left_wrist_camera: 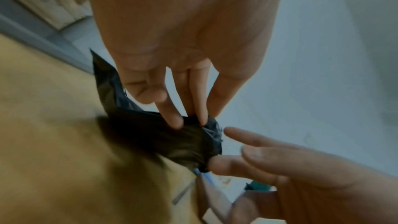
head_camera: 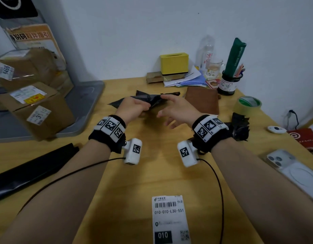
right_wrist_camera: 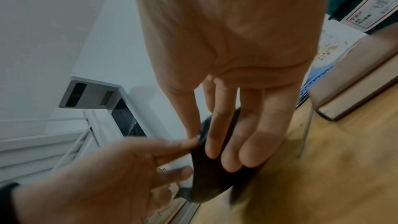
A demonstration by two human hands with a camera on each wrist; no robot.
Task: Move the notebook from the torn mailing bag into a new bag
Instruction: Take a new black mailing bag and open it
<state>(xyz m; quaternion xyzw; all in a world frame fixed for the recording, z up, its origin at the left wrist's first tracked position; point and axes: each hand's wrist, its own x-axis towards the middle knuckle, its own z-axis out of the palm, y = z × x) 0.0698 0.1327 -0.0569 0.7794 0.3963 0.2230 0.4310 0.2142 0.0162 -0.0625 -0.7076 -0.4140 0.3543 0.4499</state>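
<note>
Here, the left hand (head_camera: 132, 108) is holding a crumpled black mailing bag (head_camera: 148, 100) just above the wooden desk (head_camera: 152, 173), its fingers (left_wrist_camera: 172, 117) curled down and pinching a bunched fold of the black plastic. The right hand (head_camera: 177, 110) is hovering beside it with its fingers (right_wrist_camera: 232, 151) straight and slightly spread; in the right wrist view the fingertips are lying against the dark plastic, while the thumb is standing apart, and nothing is being gripped by this hand. The brown notebook (head_camera: 202, 101) is lying flat on the desk, out of any bag, just to the right of the black bag and well behind the right wrist. A second heap of ragged black plastic (head_camera: 239, 127) is sitting on the desk next to the right wristband; whether this or the held piece is the torn one cannot be told. A roll of tape (head_camera: 249, 103) is resting to the right of the notebook, and a white phone (head_camera: 291, 171) is lying face down near the right forearm. A printed shipping label (head_camera: 170, 219) is lying at the near edge of the desk between the forearms. Cardboard parcels (head_camera: 37, 106) are stacked on a grey tray at the left, and a yellow box (head_camera: 174, 63) is standing by the back wall.
</note>
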